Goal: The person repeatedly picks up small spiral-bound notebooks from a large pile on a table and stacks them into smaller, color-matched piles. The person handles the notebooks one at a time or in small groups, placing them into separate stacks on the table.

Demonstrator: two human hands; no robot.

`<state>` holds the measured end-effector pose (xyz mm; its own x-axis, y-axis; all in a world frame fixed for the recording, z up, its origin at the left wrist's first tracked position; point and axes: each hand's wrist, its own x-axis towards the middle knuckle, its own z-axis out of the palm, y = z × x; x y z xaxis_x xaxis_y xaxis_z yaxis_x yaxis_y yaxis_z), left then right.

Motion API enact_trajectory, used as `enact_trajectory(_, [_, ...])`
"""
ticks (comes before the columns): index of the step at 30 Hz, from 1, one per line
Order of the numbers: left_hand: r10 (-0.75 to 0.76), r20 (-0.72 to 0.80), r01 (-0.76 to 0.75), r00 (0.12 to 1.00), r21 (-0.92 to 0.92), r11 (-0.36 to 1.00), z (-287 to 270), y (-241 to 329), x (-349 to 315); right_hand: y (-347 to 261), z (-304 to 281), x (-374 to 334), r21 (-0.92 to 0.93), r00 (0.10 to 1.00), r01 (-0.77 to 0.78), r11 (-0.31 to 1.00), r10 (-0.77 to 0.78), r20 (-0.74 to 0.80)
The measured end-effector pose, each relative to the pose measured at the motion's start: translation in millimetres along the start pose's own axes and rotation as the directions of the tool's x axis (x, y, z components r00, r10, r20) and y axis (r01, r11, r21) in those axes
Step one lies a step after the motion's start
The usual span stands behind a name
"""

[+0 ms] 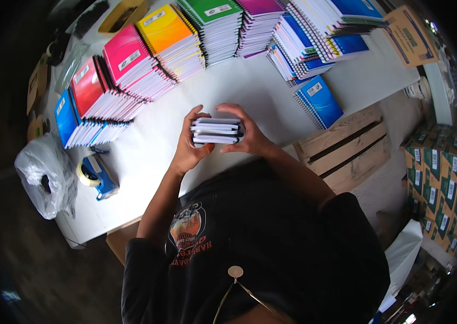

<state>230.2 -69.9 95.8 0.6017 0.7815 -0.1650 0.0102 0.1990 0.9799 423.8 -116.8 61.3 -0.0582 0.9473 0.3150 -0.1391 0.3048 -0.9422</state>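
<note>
Between my two hands, at the near side of the white table (pixel 169 116), is a small stack of notebooks (pixel 215 131) seen edge-on, its white page edges toward me. My left hand (pixel 189 144) grips the stack's left end, thumb at the lower edge. At the right end my right hand (pixel 249 132) curves round it, with the index finger raised over the top. The covers of these notebooks are mostly hidden. To the right, a single blue spiral notebook (pixel 320 101) lies at the table's edge.
Tall spiral-notebook stacks, including red (pixel 89 86), pink (pixel 126 56), yellow (pixel 166 29) and green (pixel 209 13), arc across the far side. A tape dispenser (pixel 101 175) and clear plastic bag (pixel 50 173) sit left. A wooden pallet (pixel 347 148) and stacked boxes (pixel 436 183) stand right.
</note>
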Motion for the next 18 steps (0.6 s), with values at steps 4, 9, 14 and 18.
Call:
enact_trajectory(4, [0.073, -0.083, -0.07, 0.994, 0.039, 0.997, 7.4, -36.4, 3.9, 15.3, 8.3, -9.7, 0.127, 0.998, -0.032, 0.991, 0.039, -0.049])
enact_trajectory(9, [0.143, -0.05, -0.146, 0.988, -0.064, 0.987, 13.1, -49.4, 5.1, 18.2, 5.6, -10.7, -0.027, 0.993, -0.072, 0.997, 0.069, -0.101])
enact_trajectory(14, [0.205, -0.027, -0.205, 0.978, 0.006, 0.979, 14.0, -54.3, 5.8, 23.9, 10.6, -6.9, 0.122, 0.996, -0.012, 0.992, 0.023, -0.09])
enact_trajectory(18, [0.216, -0.027, -0.211, 0.976, 0.125, 0.97, 11.0, -70.9, 5.1, 37.1, 10.2, -17.0, 0.036, 0.994, 0.008, 0.999, -0.004, -0.109])
